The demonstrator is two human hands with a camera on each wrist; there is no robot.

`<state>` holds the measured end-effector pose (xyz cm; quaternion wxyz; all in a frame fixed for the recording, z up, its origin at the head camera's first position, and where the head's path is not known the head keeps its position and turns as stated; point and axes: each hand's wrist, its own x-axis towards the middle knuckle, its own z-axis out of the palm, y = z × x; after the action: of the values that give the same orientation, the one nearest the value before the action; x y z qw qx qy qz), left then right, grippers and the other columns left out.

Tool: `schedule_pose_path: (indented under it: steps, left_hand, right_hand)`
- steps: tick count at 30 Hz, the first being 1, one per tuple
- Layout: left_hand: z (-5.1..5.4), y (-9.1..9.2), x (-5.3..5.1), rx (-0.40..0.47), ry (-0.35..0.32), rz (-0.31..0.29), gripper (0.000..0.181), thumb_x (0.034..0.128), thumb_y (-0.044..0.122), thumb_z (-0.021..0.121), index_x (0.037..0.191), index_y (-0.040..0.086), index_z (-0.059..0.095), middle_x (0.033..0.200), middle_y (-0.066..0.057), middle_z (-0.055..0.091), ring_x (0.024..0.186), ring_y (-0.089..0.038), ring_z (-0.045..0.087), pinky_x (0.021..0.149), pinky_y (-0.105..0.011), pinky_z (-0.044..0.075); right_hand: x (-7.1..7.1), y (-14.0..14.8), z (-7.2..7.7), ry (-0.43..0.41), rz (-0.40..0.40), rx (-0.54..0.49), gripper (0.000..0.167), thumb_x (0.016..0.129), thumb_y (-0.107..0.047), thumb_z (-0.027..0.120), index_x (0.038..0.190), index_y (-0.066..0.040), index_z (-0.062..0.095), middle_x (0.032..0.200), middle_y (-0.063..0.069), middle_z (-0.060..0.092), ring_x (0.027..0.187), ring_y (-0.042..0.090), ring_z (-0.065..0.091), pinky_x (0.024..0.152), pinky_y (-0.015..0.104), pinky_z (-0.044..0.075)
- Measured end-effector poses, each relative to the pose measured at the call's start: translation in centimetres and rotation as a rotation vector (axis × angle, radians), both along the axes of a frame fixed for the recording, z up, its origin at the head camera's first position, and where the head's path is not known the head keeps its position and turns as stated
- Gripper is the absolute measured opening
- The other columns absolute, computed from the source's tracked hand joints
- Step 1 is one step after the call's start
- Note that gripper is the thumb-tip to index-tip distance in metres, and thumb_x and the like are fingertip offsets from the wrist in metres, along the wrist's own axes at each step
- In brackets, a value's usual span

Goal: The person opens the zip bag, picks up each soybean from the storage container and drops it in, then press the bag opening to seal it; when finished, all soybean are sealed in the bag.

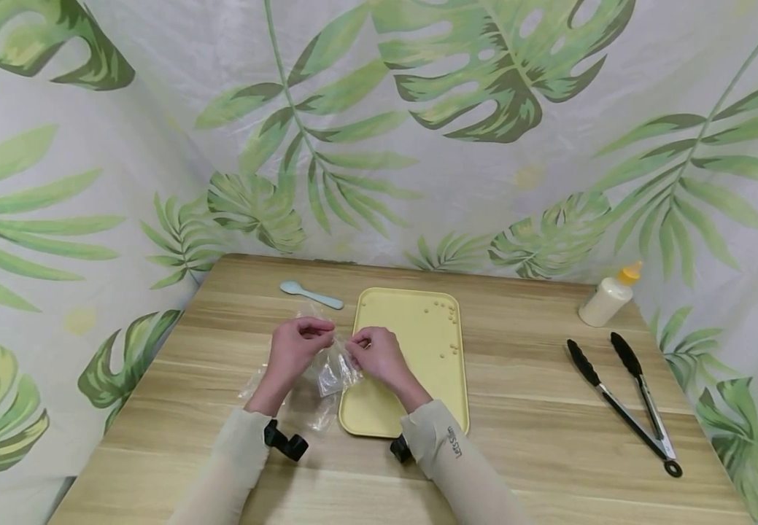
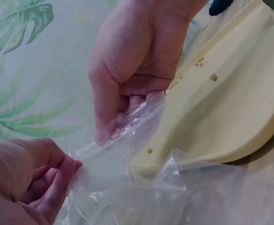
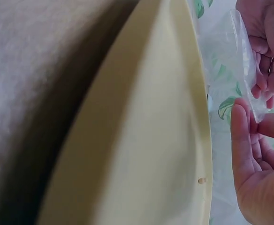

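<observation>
A clear plastic bag (image 1: 335, 372) hangs between my two hands over the left edge of a pale yellow tray (image 1: 381, 408). My left hand (image 1: 295, 351) pinches the bag's top edge between thumb and fingers; in the left wrist view that pinch shows on the bag (image 2: 95, 178) at lower left. The right hand (image 1: 381, 356) grips the same edge a short way along, above the tray. In the right wrist view, the right hand (image 3: 263, 164) holds the film (image 3: 226, 51) between thumb and fingers. Small round tan pellets (image 1: 452, 315) lie on the tray, mostly toward its right side.
More clear plastic film (image 1: 309, 408) lies on the wooden table under my left wrist. A light blue spoon (image 1: 313, 294) rests behind the hands. Black-tipped tongs (image 1: 635, 408) lie spread at the right, with a yellow-capped bottle (image 1: 605, 300) behind them. A leaf-print curtain (image 1: 352, 146) hangs behind.
</observation>
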<state>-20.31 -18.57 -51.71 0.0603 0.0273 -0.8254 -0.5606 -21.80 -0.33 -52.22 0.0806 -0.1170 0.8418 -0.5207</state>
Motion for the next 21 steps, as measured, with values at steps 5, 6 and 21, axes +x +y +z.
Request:
schedule_pose_path:
  steps: [5,6,21]
  left_hand:
    - [-0.1,0.1,0.1,-0.006,0.005,0.017,0.020,0.0829,-0.002,0.078,0.103,0.000,0.080,0.091,-0.014,0.078,0.075,-0.011,0.072,0.063,-0.017,0.058]
    - [-0.1,0.2,0.1,-0.014,0.009,0.022,0.020,0.0829,-0.001,0.077,0.102,0.000,0.080,0.091,-0.013,0.078,0.076,-0.011,0.071,0.064,-0.017,0.058]
    - [-0.2,1.7,0.4,0.013,-0.045,0.098,0.023,0.0869,-0.002,0.070,0.110,-0.005,0.073,0.096,-0.017,0.073,0.072,-0.010,0.070,0.063,-0.018,0.057]
  right_hand:
    - [0.0,-0.1,0.0,0.061,-0.015,0.113,0.010,0.094,-0.012,0.073,0.088,-0.006,0.078,0.079,0.003,0.075,0.064,0.006,0.061,0.058,0.019,0.052]
    - [-0.1,-0.1,0.1,0.065,-0.016,0.118,0.010,0.094,-0.012,0.072,0.088,-0.006,0.078,0.079,0.003,0.075,0.064,0.006,0.062,0.058,0.019,0.052]
    - [-0.2,-0.3,0.4,0.086,0.077,0.095,0.013,0.097,-0.018,0.073,0.093,-0.006,0.077,0.085,0.004,0.077,0.066,0.005,0.066,0.060,0.018,0.056]
